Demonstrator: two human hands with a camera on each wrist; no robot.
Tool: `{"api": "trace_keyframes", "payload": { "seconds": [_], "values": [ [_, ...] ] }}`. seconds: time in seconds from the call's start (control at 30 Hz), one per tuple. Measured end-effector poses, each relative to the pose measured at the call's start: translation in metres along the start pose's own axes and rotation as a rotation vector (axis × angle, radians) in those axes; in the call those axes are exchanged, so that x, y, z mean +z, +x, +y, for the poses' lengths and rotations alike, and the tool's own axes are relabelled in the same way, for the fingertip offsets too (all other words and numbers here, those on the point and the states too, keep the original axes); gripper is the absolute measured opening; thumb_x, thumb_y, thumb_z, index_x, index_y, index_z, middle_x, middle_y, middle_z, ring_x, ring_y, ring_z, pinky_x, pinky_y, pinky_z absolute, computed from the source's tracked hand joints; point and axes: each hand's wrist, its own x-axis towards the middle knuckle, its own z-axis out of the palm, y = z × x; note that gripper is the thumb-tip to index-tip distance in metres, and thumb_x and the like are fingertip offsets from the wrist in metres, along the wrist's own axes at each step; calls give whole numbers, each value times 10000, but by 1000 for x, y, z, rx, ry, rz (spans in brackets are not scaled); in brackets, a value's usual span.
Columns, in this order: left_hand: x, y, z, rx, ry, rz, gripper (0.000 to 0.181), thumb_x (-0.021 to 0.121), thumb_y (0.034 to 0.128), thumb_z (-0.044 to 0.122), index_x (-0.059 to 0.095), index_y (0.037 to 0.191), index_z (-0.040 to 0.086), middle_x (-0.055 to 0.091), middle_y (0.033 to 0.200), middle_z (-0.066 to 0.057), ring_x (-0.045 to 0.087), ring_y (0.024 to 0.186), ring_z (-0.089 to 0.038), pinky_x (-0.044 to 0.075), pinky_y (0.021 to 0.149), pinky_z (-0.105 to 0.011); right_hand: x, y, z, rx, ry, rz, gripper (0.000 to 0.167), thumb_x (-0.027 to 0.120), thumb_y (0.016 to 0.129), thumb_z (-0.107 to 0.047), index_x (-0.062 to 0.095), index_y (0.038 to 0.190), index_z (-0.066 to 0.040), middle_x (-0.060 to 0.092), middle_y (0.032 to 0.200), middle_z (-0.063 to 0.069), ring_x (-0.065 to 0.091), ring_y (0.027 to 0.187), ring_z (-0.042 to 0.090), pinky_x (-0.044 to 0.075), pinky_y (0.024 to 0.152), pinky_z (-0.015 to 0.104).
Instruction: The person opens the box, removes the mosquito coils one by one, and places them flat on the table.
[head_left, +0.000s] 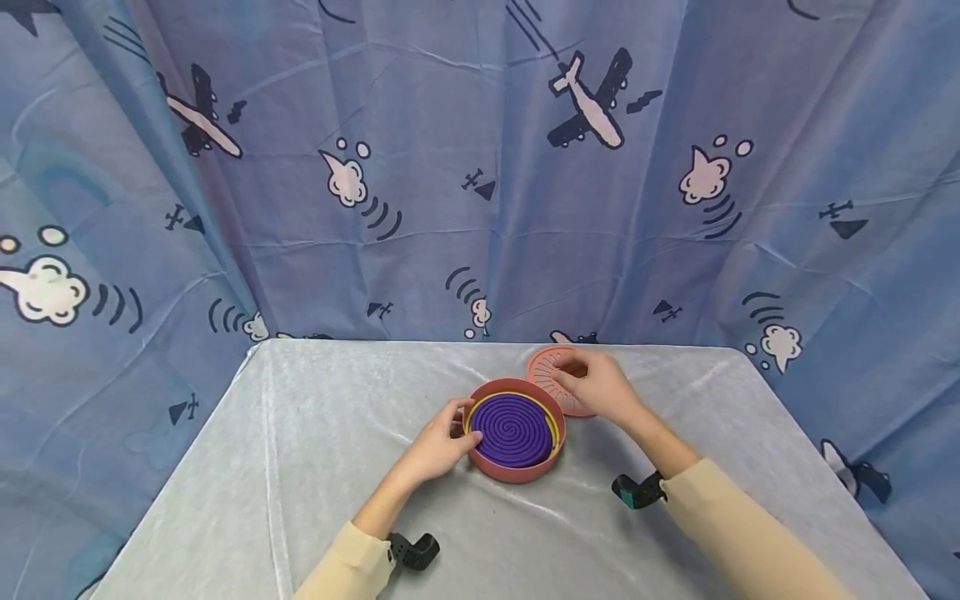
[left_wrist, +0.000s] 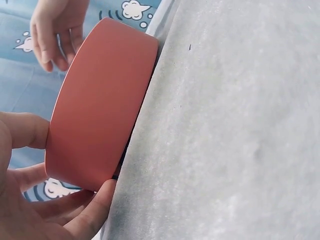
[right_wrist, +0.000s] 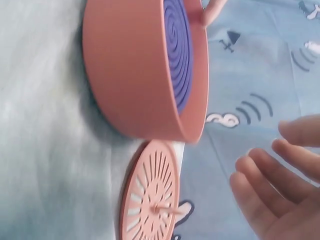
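A round, terracotta-pink box (head_left: pixel 513 476) stands on the table. In it lies a purple spiral mosquito coil (head_left: pixel 512 430), with a yellow edge (head_left: pixel 556 427) showing round it. My left hand (head_left: pixel 437 445) grips the box's left side, thumb over the rim and fingers against the outer wall. Behind and to the right lies a pink slotted disc (head_left: pixel 543 372), partly hidden by my right hand (head_left: pixel 602 388). In the right wrist view a thin pin (right_wrist: pixel 169 209) stands up from the disc's middle. The right hand hovers there with loosely bent fingers, apart from the disc and holding nothing.
A pale cloth (head_left: pixel 352 392) covers the table. Behind it hangs a blue curtain (head_left: pixel 435 250) printed with planes and clouds, reaching the table's back edge. Each wrist wears a black camera mount (head_left: pixel 637 492).
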Motion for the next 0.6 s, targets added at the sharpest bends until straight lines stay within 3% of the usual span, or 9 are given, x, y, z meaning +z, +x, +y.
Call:
{"api": "trace_keyframes", "payload": {
  "seconds": [0.27, 0.6],
  "values": [
    [0, 1, 0, -6, 6, 0, 546, 665, 973, 255, 481, 1467, 111, 593, 1277, -156, 604, 1154, -319, 486, 966, -531, 24, -4, -13, -81, -3, -83, 338, 713, 963, -266, 696, 1194, -20, 701, 1089, 90, 658, 1015, 264, 537, 910, 465],
    [1, 2, -2, -5, 11, -5, 543, 661, 978, 261, 479, 1468, 114, 590, 1299, -162, 606, 1155, -317, 496, 953, -522, 58, -1, -23, -47, -102, -177, 457, 717, 948, -359, 662, 1305, -80, 667, 1265, 101, 613, 1187, 300, 487, 999, 524]
  ]
}}
